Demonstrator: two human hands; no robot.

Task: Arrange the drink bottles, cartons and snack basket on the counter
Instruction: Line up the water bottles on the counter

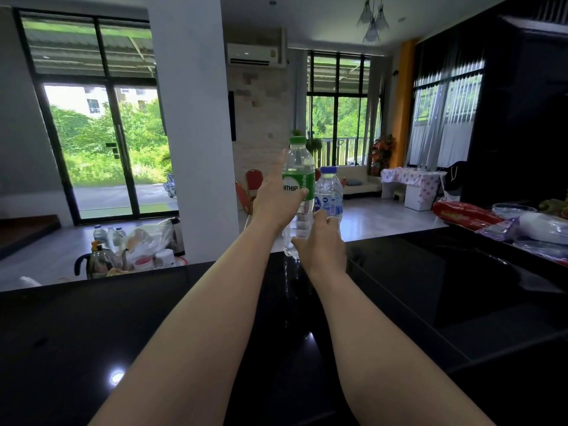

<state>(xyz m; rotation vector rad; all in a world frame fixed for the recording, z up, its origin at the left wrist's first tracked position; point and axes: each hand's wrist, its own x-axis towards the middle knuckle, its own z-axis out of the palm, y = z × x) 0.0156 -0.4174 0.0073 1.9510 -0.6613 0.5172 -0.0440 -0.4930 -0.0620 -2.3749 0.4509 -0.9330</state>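
Observation:
A tall clear bottle with a green cap and green label [299, 167] stands at the far edge of the black counter [153, 318]. My left hand [276, 198] is wrapped around its label from the left. Right beside it stands a shorter clear bottle with a blue cap [329, 192]. My right hand [322, 244] reaches to the lower parts of both bottles, its fingers touching the short one's base; its grip is partly hidden.
At the counter's right end lie a red snack packet [464, 215], plastic bags [544, 229] and a glass bowl [513, 209]. Beyond the left edge, lower down, are a kettle [100, 261], bottles and a bag. A white pillar [196, 124] rises behind.

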